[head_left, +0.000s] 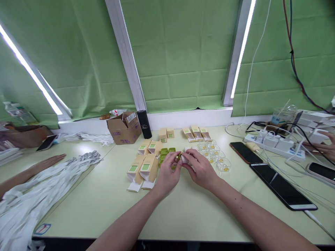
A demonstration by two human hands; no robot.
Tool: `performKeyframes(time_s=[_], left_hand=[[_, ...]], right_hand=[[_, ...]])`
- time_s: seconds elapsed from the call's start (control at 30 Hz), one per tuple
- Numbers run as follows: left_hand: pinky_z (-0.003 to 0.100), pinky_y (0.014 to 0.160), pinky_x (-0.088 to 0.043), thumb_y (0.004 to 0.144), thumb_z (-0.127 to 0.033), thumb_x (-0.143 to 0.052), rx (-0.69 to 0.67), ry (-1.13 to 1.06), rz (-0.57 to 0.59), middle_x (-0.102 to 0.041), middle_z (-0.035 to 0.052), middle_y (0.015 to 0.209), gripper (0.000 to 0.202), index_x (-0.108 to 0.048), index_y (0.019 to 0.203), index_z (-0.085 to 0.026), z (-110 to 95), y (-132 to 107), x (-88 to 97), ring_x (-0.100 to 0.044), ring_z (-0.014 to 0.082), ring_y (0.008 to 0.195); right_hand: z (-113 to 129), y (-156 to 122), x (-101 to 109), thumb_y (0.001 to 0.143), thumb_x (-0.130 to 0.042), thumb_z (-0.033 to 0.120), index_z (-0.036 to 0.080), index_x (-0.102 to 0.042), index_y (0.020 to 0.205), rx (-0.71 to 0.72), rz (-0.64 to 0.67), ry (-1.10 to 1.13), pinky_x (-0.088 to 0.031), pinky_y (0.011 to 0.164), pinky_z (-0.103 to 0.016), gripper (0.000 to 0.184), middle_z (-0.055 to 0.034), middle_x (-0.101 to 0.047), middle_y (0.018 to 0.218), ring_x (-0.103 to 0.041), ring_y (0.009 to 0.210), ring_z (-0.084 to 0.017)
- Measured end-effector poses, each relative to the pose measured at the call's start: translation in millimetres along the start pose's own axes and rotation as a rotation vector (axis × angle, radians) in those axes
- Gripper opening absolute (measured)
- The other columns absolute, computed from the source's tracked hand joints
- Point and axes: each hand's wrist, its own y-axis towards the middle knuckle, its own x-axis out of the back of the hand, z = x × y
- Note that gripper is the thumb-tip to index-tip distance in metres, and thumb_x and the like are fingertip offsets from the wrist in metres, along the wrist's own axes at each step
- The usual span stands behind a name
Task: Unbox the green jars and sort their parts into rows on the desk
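Near the middle of the desk (188,212), the left hand (168,171) and right hand (200,169) meet, fingers curled together around a small white object (184,158) pinched between them. Just behind the hands sit green caps (165,152). Tan cartons (142,169) lie beside the left hand, and clear trays (217,157) with yellow pieces beside the right. Toward the far edge stand a cardboard box (123,128) and a black cylinder (144,124). Phones (282,186) lie toward the right edge.

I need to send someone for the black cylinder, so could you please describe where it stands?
Start at the pale green table and go to its far edge under the window. There an open cardboard box sits; the black cylinder stands upright just right of it, the only tall dark thing among tan cartons.
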Motion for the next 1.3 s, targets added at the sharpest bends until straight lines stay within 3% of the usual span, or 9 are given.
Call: performKeyframes(time_s=[0.33,0.67,0.97,1.17,1.3], left_hand=[[0.036,0.085,-0.065,0.101,-0.033,-0.058,-0.034,0.047,-0.012,-0.068,0.014,0.121,0.029,-0.067,0.126,-0.019,-1.0,1.0,0.2,-0.071,0.0203,0.096],[0.034,0.083,-0.064,0.099,-0.022,-0.053,-0.02,0.112,-0.052,-0.072,0.0114,0.114,0.026,-0.071,0.119,-0.02,-6.1,2.9,-3.2,-0.072,0.0208,0.099],[0.034,0.085,-0.062,0.095,-0.015,-0.053,0.11,0.118,-0.072,-0.076,0.0089,0.112,0.027,-0.072,0.114,-0.02,-10.7,3.1,-4.9,-0.074,0.0207,0.097],[0.035,0.082,-0.062,0.094,-0.017,-0.055,0.164,0.114,-0.084,-0.077,0.009,0.109,0.025,-0.073,0.111,-0.02,-8.8,3.0,-5.7,-0.075,0.0217,0.094],[0.035,0.081,-0.062,0.099,-0.026,-0.055,0.105,0.086,-0.056,-0.075,0.0094,0.109,0.024,-0.071,0.115,-0.02,-8.3,3.9,0.0,-0.073,0.0206,0.091]], right_hand=[[1.2,2.2,1.4,0.106,-0.049,0.025,0.023,-0.054,0.145,0.006,0.01,-0.057,-0.06,0.077,-0.039,0.039,-0.0145,-0.065,0.115,-0.067,0.098,-0.027],[0.3,0.7,-5.8,0.106,-0.044,0.018,0.02,-0.054,0.142,0.017,0.047,-0.163,-0.059,0.079,-0.04,0.037,-0.0178,-0.065,0.126,-0.069,0.103,-0.028],[6.3,3.5,-8.7,0.108,-0.039,0.019,0.016,-0.054,0.136,0.021,0.027,-0.264,-0.058,0.077,-0.038,0.032,-0.0188,-0.067,0.123,-0.069,0.097,-0.026],[8.6,3.7,-11.4,0.107,-0.039,0.018,0.014,-0.053,0.133,0.022,0.023,-0.288,-0.058,0.073,-0.038,0.031,-0.0201,-0.066,0.123,-0.069,0.094,-0.027],[6.1,1.1,-11.2,0.107,-0.042,0.021,0.016,-0.051,0.136,-0.037,0.041,-0.167,-0.06,0.076,-0.039,0.031,-0.019,-0.063,0.126,-0.069,0.099,-0.028]])
